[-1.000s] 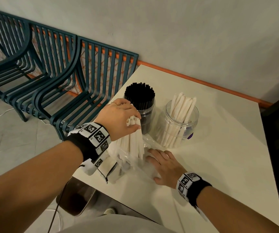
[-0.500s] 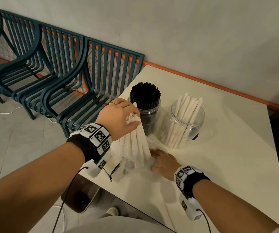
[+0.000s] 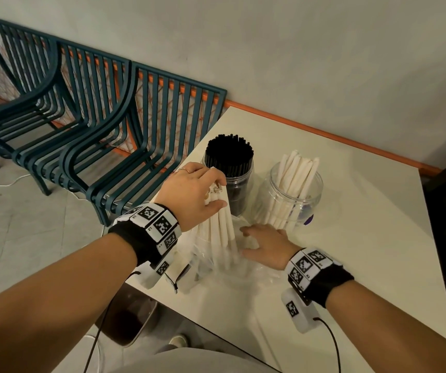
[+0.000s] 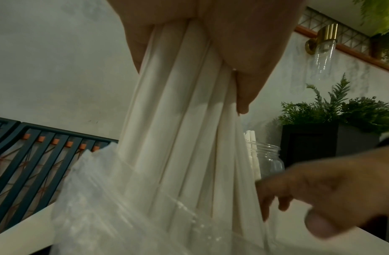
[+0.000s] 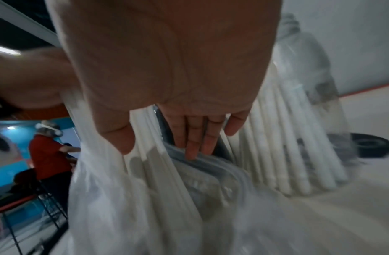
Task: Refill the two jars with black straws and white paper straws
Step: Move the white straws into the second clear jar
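The bundle of white paper straws [image 3: 220, 222] stands almost upright at the near left part of the table [image 3: 364, 265], its lower ends still inside a clear plastic bag [image 3: 216, 267]. The left hand [image 3: 189, 195] grips the top of the bundle, the fingers and thumb curled around it. The right hand [image 3: 267, 246] lies with nearly straight fingers on the bag, pressing the plastic down beside the straws; it does not pinch anything as far as the views show.

Just behind stand the two jars. The jar of black straws [image 3: 229, 160] looks packed. The clear jar of white straws [image 3: 294, 195] has still free room.

I judge the step in hand is drawing the white straws out of the bag. The next move needs a lift straight up until the ends are free of the plastic, then a short carry right to the clear jar.
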Demonstrator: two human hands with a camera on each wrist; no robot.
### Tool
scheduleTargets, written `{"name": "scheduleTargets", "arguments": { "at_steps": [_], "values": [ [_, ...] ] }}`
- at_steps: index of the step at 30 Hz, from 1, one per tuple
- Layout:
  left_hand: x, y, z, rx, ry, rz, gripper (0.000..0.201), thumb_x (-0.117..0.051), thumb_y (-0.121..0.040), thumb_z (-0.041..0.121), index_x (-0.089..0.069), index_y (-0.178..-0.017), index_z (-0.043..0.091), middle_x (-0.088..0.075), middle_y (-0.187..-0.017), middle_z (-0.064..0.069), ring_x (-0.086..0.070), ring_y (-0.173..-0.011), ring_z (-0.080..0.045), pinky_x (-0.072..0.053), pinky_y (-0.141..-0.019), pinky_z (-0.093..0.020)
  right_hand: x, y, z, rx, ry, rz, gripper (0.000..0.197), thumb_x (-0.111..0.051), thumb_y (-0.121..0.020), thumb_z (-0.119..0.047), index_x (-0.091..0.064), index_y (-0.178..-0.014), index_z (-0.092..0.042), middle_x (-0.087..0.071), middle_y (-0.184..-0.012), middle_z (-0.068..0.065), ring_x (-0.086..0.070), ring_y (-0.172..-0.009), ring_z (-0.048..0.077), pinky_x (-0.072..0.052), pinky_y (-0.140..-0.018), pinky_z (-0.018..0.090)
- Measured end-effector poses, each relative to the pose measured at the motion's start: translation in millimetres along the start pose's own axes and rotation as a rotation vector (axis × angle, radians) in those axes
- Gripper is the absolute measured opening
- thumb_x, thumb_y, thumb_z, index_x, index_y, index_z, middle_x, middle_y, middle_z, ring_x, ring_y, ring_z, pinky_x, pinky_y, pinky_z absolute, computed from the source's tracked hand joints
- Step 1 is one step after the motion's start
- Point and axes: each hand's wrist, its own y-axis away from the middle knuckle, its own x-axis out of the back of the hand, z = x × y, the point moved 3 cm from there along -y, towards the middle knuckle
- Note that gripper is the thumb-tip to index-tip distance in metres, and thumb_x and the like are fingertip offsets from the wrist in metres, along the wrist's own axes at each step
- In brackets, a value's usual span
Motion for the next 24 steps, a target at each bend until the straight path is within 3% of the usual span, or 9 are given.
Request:
{"name": "scheduleTargets", "arguments": {
  "at_steps": [3, 5, 7, 9, 11, 15, 20, 24],
  "values": [
    [0, -2, -2, 0.034, -0.002, -0.017, 0.037, -0.063, -0.080, 0.048, -0.051, -0.109, 0.028, -0.062, -0.110, 0.010, -0.042, -0.122, -0.014, -0.040, -0.084, -0.031, 21, 0, -20, 0.085, -0.308, 0.154, 0.074, -0.070, -0.079, -0.047, -0.038, -0.140, -0.021, -0.044, -0.124, -0.009, -0.042, -0.118, 0.012, -0.035, -0.104, 0.037],
    [-1, -3, -3, 0.042, -0.007, -0.019, 0.036, -0.063, -0.080, 0.048, -0.051, -0.108, 0.028, -0.063, -0.109, 0.011, -0.042, -0.122, -0.013, -0.040, -0.083, -0.030, 28, -6, -32, 0.132, -0.553, 0.171, 0.072, -0.077, -0.077, -0.036, -0.040, -0.137, -0.021, -0.047, -0.122, -0.013, -0.045, -0.113, 0.005, -0.037, -0.100, 0.025],
    [-1, -3, -3, 0.045, -0.012, -0.018, 0.036, -0.064, -0.079, 0.047, -0.051, -0.107, 0.028, -0.063, -0.108, 0.011, -0.042, -0.121, -0.013, -0.039, -0.083, -0.031, 30, -14, -43, 0.119, -0.695, 0.142, 0.070, -0.079, -0.075, -0.036, -0.041, -0.132, -0.025, -0.051, -0.121, -0.016, -0.048, -0.112, 0.002, -0.039, -0.098, 0.022],
    [-1, -3, -2, 0.045, -0.018, -0.007, 0.037, -0.065, -0.078, 0.047, -0.051, -0.108, 0.028, -0.062, -0.108, 0.013, -0.043, -0.120, -0.013, -0.037, -0.081, -0.029, 25, -24, -48, 0.082, -0.730, 0.120, 0.084, -0.081, -0.067, -0.046, -0.040, -0.137, -0.026, -0.053, -0.127, -0.013, -0.049, -0.118, 0.009, -0.040, -0.104, 0.033],
    [0, -2, -1, 0.041, -0.005, 0.013, 0.043, -0.065, -0.078, 0.046, -0.049, -0.113, 0.028, -0.061, -0.107, 0.015, -0.044, -0.118, -0.013, -0.037, -0.082, -0.028, 21, -29, -49, 0.042, -0.763, 0.132, 0.086, -0.082, -0.066, -0.043, -0.041, -0.139, -0.026, -0.054, -0.127, -0.008, -0.049, -0.117, 0.013, -0.041, -0.104, 0.037],
    [-1, 1, 1, 0.030, -0.002, 0.024, 0.064, -0.065, -0.077, 0.050, -0.039, -0.131, 0.028, -0.055, -0.115, 0.013, -0.048, -0.113, -0.014, -0.042, -0.093, -0.031, 17, -32, -48, 0.022, -0.826, 0.175, 0.077, -0.084, -0.069, -0.033, -0.045, -0.135, -0.024, -0.057, -0.122, -0.005, -0.051, -0.110, 0.013, -0.044, -0.098, 0.033],
    [-1, 0, 3, 0.055, -0.020, 0.023, 0.071, -0.065, -0.075, 0.057, -0.037, -0.135, 0.028, -0.050, -0.126, 0.008, -0.045, -0.119, -0.016, -0.040, -0.096, -0.031, 13, -33, -39, 0.028, -0.960, 0.217, 0.071, -0.086, -0.067, -0.028, -0.049, -0.127, -0.021, -0.060, -0.120, -0.002, -0.056, -0.111, 0.014, -0.048, -0.094, 0.031],
    [-2, -1, 7, 0.034, -0.034, 0.030, 0.068, -0.066, -0.076, 0.053, -0.042, -0.132, 0.025, -0.053, -0.127, 0.008, -0.043, -0.120, -0.018, -0.035, -0.098, -0.028, 20, -25, -43, 0.170, -1.065, 0.230, 0.063, -0.078, -0.074, -0.001, -0.051, -0.128, -0.018, -0.065, -0.116, -0.007, -0.061, -0.112, 0.009, -0.050, -0.088, 0.020]
  ]
}}
